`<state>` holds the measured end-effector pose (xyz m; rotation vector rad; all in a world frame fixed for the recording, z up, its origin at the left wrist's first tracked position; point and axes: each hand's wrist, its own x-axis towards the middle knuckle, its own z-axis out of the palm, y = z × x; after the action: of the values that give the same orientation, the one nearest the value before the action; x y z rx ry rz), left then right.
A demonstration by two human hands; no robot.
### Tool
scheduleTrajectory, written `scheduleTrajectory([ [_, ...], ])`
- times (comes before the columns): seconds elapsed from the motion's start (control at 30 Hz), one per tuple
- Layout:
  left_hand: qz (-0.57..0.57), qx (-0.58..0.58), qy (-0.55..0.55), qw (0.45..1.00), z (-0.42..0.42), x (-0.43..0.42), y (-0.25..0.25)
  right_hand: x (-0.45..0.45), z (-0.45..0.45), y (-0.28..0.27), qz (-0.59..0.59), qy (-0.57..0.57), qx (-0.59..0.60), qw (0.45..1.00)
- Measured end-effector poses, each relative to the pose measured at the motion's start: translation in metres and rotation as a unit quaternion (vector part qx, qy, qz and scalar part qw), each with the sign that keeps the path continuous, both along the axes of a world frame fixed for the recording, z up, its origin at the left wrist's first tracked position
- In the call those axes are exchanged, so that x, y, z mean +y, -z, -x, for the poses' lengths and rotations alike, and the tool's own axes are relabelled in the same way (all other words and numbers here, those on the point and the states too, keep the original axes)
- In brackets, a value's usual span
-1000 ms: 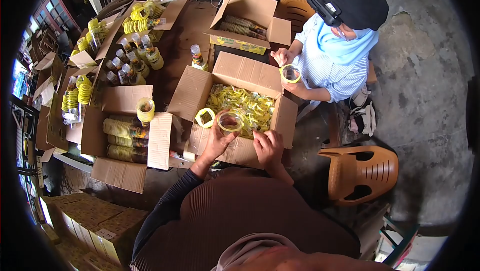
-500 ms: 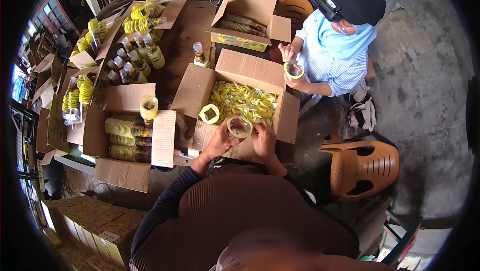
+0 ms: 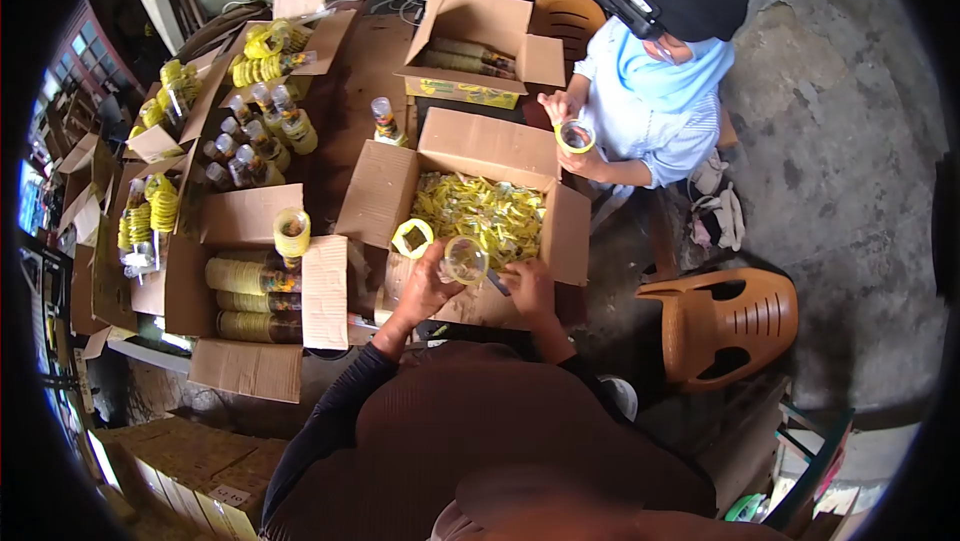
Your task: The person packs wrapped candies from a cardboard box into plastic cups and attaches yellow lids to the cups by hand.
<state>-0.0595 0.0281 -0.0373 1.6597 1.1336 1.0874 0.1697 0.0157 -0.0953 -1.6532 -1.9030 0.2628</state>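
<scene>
A clear round cup (image 3: 466,260) is in my left hand (image 3: 425,286), its open mouth facing up. Close to the cup's right side, my right hand (image 3: 530,288) has its fingers closed on a small dark item (image 3: 497,283) that I cannot make out. Both hands are over the near flap of a cardboard box (image 3: 488,141) filled with small yellow packets (image 3: 480,213). A yellow-rimmed cup (image 3: 412,238) stands at that box's left edge, just beyond my left hand.
A co-worker (image 3: 655,91) at the upper right holds another cup (image 3: 575,137). Left stands a box of stacked cups (image 3: 250,366), with clustered cups (image 3: 250,146) behind it. An orange chair (image 3: 730,326) is at the right.
My right hand moved to the cup, then slightly away, and a dark item now shows at its fingers. The cup in my left hand has shifted and tilted slightly.
</scene>
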Motion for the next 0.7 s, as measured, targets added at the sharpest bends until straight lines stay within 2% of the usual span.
scheduleTrajectory([
  [0.03,-0.013,-0.016,0.017,1.000,0.000,0.000,-0.006,0.003,0.005,-0.006,0.000,-0.008,0.005,1.000],
  [0.13,-0.049,0.054,0.013,0.997,-0.001,-0.002,-0.011,0.009,0.013,-0.030,0.022,-0.031,0.223,0.974],
  [0.2,-0.104,0.092,-0.020,0.990,-0.004,0.000,-0.003,0.007,0.024,-0.058,0.033,-0.034,0.244,0.969],
  [0.27,-0.115,0.094,-0.007,0.989,-0.007,0.003,-0.004,0.006,0.032,-0.083,0.047,-0.049,0.284,0.956],
  [0.43,-0.151,0.090,-0.007,0.984,-0.016,0.006,-0.003,0.012,0.030,-0.072,0.029,-0.068,0.298,0.952],
  [0.5,-0.152,0.088,-0.003,0.984,-0.017,0.006,-0.007,0.015,0.027,-0.070,0.017,-0.045,0.235,0.971],
  [0.63,-0.150,0.080,-0.009,0.985,-0.031,0.010,-0.007,0.021,0.020,-0.073,0.039,-0.031,0.237,0.970],
  [0.7,-0.150,0.083,-0.032,0.985,-0.036,0.011,-0.005,0.023,0.018,-0.072,0.001,-0.040,0.214,0.976],
])
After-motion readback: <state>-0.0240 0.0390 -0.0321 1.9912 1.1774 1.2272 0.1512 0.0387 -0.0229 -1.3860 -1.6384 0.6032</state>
